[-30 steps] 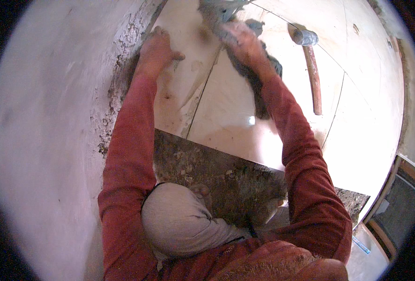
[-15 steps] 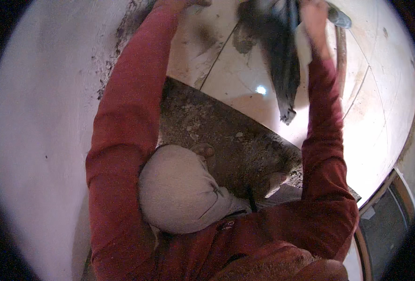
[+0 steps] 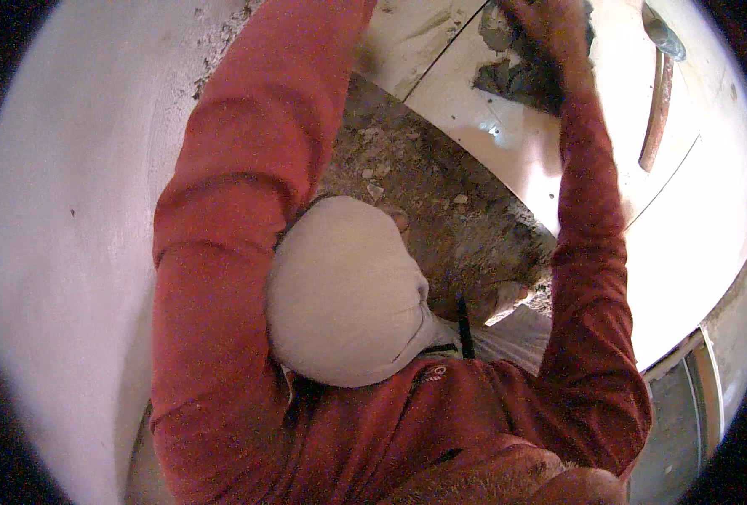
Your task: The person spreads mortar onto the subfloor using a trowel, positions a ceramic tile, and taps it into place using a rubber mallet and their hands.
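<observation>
My right hand [image 3: 550,29] reaches to the top over dark grey material [image 3: 508,80], cloth or wet mortar I cannot tell, on pale floor tiles [image 3: 508,147]; its fingers are blurred, so their grip is unclear. My left forearm [image 3: 281,67] runs out of the top edge beside the wall, hiding that hand from view. Right of my right hand, a mallet with a grey head [image 3: 668,42] and wooden handle [image 3: 656,114] lies on the tiles.
A pale plastered wall [image 3: 79,252] rises close at my left. Rough dark floor with loose chips [image 3: 424,168] borders the tile edge. My bent knee [image 3: 340,286], in light trousers, is between my arms. A framed panel [image 3: 677,404] sits at lower right.
The dark material moved right and stretched out, then appears more bunched. My left hand has reached up out of view. My right arm swung rightward and stays high; the view shifted.
</observation>
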A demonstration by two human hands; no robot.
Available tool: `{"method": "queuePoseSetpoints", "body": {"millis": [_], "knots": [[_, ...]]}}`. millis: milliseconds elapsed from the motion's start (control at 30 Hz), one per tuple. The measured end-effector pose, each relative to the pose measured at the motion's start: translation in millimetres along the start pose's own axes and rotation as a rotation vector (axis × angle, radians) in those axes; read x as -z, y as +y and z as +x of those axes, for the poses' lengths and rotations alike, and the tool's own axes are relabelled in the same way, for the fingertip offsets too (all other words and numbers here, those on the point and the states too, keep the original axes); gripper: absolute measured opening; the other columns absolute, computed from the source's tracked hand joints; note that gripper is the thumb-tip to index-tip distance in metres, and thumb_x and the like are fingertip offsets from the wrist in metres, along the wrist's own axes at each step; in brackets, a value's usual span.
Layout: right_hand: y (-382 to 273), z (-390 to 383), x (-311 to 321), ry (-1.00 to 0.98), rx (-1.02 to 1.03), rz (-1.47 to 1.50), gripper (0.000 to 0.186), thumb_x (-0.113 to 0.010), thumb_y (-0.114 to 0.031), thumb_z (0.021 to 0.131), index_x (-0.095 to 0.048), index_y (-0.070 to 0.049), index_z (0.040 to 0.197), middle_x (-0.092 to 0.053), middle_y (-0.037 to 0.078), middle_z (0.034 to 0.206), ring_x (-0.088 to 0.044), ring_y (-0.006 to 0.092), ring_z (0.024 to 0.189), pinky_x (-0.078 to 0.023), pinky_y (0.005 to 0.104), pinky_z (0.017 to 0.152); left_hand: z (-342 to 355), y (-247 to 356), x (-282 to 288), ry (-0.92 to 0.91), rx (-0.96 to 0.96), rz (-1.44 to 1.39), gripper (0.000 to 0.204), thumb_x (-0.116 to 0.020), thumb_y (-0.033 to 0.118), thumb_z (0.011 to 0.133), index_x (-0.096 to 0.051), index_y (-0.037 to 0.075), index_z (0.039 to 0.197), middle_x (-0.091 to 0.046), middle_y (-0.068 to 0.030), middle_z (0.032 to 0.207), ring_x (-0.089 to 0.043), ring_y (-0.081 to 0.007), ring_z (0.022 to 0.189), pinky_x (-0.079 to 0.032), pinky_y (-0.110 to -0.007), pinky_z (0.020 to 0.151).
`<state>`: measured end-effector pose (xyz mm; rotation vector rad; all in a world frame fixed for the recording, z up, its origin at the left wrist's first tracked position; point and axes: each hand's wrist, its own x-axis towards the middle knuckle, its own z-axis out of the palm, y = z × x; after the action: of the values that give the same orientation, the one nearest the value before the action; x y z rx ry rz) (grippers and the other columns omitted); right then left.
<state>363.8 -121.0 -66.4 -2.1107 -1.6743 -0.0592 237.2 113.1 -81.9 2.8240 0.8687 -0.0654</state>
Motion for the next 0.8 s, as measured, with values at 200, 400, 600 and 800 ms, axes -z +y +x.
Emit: {"method": "queuePoseSetpoints", "body": {"millis": [200,400,600,800], "knots": [[-108.9,-95.8,-29.6,-0.086,0.131,0.069,0.038,-0.073,-0.025,0.083,-0.064,-0.015,0.118,-0.063,0.009,0.111,-0.060,0.0344,0.102,-0.048,0.0472,0.086,0.3,5.8,10.5,-0.056,0.059,0.052,0.071,-0.091,0.051,0.061,-0.074,-0.006,0.100,-0.071,-0.0268,0.107,-0.069,-0.0395,0.103,-0.054,-0.046,0.093],[-165.3,-138.3,-3.0,-0.540,0.137,0.635,0.032,-0.068,-0.028,0.090,-0.065,-0.013,0.119,-0.063,0.010,0.114,-0.062,0.0333,0.109,-0.051,0.0482,0.091,3.6,-3.6,-0.5,-0.021,-0.060,0.011,0.076,-0.089,0.054,0.064,-0.072,-0.010,0.101,-0.070,-0.0288,0.110,-0.067,-0.0398,0.109,-0.052,-0.044,0.097],[-39.2,-16.6,121.7,0.222,-0.461,0.668,0.028,-0.072,-0.020,0.094,-0.071,-0.003,0.116,-0.070,0.003,0.108,-0.065,0.0158,0.095,-0.052,0.0300,0.089,5.4,-4.8,-13.6,-0.031,-0.045,0.012,0.093,-0.085,0.061,0.066,-0.062,-0.010,0.121,-0.059,-0.0308,0.131,-0.059,-0.0427,0.122,-0.046,-0.045,0.107],[63.5,145.4,120.2,0.672,-0.244,0.978,0.032,-0.056,-0.021,0.102,-0.061,-0.005,0.129,-0.066,0.012,0.119,-0.066,0.0255,0.100,-0.052,0.0380,0.091,-12.1,2.7,-16.3,0.084,-0.026,0.083,0.094,-0.086,0.059,0.064,-0.058,-0.006,0.126,-0.056,-0.0281,0.135,-0.057,-0.0408,0.126,-0.047,-0.049,0.106]]}}
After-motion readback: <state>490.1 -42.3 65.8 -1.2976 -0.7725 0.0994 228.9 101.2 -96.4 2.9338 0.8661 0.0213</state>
